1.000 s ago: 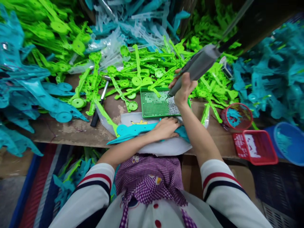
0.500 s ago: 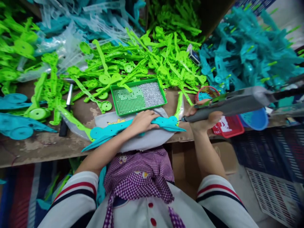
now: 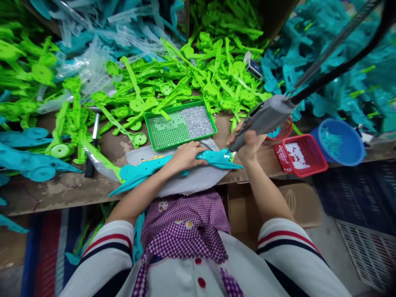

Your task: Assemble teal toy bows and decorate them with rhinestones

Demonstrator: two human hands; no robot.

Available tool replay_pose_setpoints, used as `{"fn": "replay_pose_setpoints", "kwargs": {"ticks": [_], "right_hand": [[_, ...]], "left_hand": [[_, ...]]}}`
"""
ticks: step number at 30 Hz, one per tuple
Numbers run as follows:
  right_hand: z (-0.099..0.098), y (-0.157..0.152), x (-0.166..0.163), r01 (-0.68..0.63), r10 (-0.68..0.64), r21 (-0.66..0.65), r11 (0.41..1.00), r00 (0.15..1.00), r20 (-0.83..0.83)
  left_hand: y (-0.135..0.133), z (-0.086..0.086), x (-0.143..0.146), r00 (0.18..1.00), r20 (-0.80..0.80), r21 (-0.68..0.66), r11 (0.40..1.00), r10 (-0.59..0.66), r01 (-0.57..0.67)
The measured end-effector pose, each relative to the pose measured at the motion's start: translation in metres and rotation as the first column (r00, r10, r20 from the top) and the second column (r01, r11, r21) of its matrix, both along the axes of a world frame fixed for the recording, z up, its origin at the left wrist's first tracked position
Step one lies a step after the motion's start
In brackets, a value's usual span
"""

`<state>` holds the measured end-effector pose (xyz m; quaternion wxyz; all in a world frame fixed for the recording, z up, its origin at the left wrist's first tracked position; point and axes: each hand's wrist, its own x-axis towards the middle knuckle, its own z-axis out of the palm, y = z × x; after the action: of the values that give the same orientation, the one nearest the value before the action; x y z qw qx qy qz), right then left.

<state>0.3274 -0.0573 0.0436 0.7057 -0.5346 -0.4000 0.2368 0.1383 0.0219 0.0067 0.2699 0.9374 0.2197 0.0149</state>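
While the counter [image 3: 52,190] runs across the scene, a heap of green plastic parts [image 3: 167,88] covers its back. Gray cloth [image 3: 182,185] at front edge, long blue part [image 3: 159,163] lying on it. Left hand [image 3: 187,156] grasps that part near its middle, from above. Gray power driver [image 3: 262,117] gripped in right hand [image 3: 247,146], tilted, tip at the part's right end; can't tell if it's seated. Green tray [image 3: 182,142] just behind the cloth. Blue tub [image 3: 354,154] off right, red basket [image 3: 321,161] just beside it. Hammer [image 3: 95,128] left of tray. Smallest: silvery bits [image 3: 198,121] in tray's right half.
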Motion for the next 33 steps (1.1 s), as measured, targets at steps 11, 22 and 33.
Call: {"fn": "replay_pose_setpoints", "kwargs": {"ticks": [11, 22, 33], "right_hand": [[-0.004, -0.011, -0.003, -0.03, 0.03, 0.009, 1.0, 0.998, -0.048], [0.026, 0.082, -0.033, -0.023, 0.009, 0.166, 0.986, 0.996, 0.086], [-0.014, 0.184, -0.076, -0.168, 0.163, 0.054, 0.984, 0.983, 0.083]], "left_hand": [[0.001, 0.001, 0.001, 1.0, -0.012, -0.017, 1.0, -0.014, 0.013], [-0.002, 0.0, 0.0, 1.0, 0.022, 0.001, 1.0, -0.003, 0.002], [-0.003, -0.002, -0.001, 0.998, 0.051, 0.035, 0.999, -0.026, 0.024]]}}
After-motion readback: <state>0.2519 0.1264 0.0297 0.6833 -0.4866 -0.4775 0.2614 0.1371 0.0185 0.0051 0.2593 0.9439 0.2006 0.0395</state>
